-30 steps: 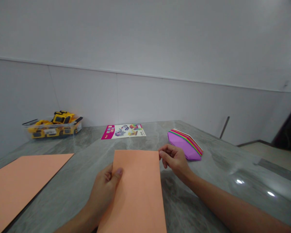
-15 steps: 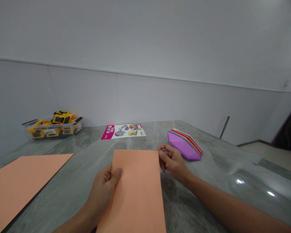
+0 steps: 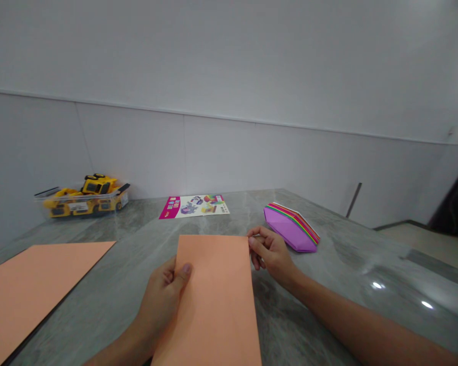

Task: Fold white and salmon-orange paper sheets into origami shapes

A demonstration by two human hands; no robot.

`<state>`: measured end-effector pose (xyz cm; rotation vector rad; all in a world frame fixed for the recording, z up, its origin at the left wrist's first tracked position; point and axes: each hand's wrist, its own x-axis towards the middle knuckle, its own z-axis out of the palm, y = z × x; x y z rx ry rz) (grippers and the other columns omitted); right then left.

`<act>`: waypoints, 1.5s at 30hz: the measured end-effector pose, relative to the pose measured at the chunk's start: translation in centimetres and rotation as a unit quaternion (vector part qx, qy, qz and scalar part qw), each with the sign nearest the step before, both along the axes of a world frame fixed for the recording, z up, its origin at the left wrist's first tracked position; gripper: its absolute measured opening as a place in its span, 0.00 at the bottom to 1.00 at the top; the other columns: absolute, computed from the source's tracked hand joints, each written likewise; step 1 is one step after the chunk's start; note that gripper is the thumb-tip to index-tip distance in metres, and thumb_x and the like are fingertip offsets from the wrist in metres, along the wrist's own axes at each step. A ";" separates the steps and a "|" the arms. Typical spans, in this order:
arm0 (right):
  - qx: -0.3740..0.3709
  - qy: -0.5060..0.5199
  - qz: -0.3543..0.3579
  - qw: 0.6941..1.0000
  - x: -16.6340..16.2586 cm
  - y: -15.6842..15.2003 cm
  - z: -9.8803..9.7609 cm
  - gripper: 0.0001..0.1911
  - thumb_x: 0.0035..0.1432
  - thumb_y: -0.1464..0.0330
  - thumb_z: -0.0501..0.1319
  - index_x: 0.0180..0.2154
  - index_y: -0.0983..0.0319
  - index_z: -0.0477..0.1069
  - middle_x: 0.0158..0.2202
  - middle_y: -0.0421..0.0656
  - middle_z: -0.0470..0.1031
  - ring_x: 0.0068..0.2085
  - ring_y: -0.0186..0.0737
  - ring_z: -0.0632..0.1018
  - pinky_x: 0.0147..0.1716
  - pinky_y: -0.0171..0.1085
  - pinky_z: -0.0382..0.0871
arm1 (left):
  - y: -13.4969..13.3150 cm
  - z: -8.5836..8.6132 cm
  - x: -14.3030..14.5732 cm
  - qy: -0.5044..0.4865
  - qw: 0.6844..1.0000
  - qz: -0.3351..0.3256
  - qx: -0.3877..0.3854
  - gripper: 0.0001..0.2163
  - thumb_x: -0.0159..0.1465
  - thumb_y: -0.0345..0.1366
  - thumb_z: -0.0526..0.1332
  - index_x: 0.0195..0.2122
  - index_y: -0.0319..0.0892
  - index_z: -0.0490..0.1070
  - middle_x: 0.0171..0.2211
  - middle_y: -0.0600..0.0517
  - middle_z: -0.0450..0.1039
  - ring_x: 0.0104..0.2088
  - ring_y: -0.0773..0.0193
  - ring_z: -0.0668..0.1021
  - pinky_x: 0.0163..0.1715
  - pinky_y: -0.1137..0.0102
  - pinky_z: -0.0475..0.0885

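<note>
An orange sheet of paper [image 3: 216, 295] lies lengthwise in front of me on the grey marble table [image 3: 328, 274]. My left hand [image 3: 164, 297] holds its left edge, thumb pressed on top and fingers curled under. At the far right corner of the sheet my right hand [image 3: 270, 254] pinches the edge with curled fingers.
A second orange sheet [image 3: 34, 284] lies at the left. Close beyond my right hand sits a fanned stack of coloured paper, purple on top [image 3: 292, 226]. Further back are a printed instruction leaflet [image 3: 194, 206] and a clear tray with a yellow toy truck [image 3: 86, 195] by the wall.
My right hand has slid slightly left and closed on the sheet's far right corner. The left hand and the sheet have barely moved.
</note>
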<state>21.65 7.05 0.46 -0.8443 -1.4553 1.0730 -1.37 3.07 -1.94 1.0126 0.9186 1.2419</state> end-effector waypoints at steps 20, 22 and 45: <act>-0.057 0.025 0.053 0.997 -0.1 0.2 -1.0 0.18 0.52 0.58 0.62 0.39 0.66 0.68 0.17 0.35 0.68 0.13 0.28 0.68 0.10 0.25 0.56 | -0.1 0.6 0.2 -0.024 0.999 0.009 -0.020 0.16 0.51 0.37 0.68 0.41 0.39 0.72 0.34 0.48 0.80 0.34 0.52 0.81 0.29 0.67 0.76; -0.062 0.024 0.057 0.996 -0.1 0.2 -0.9 0.18 0.52 0.58 0.62 0.38 0.67 0.70 0.16 0.36 0.68 0.13 0.27 0.68 0.10 0.25 0.55 | -0.1 0.6 0.2 -0.027 0.999 0.008 -0.017 0.16 0.51 0.36 0.67 0.41 0.39 0.73 0.34 0.48 0.80 0.34 0.52 0.81 0.29 0.67 0.76; -0.037 0.030 0.076 0.996 0.1 0.4 -1.2 0.16 0.53 0.61 0.63 0.37 0.68 0.73 0.15 0.37 0.68 0.12 0.26 0.67 0.10 0.24 0.52 | -0.1 0.5 0.1 -0.027 0.999 0.016 -0.015 0.15 0.50 0.36 0.68 0.39 0.39 0.73 0.33 0.48 0.80 0.33 0.52 0.81 0.28 0.68 0.75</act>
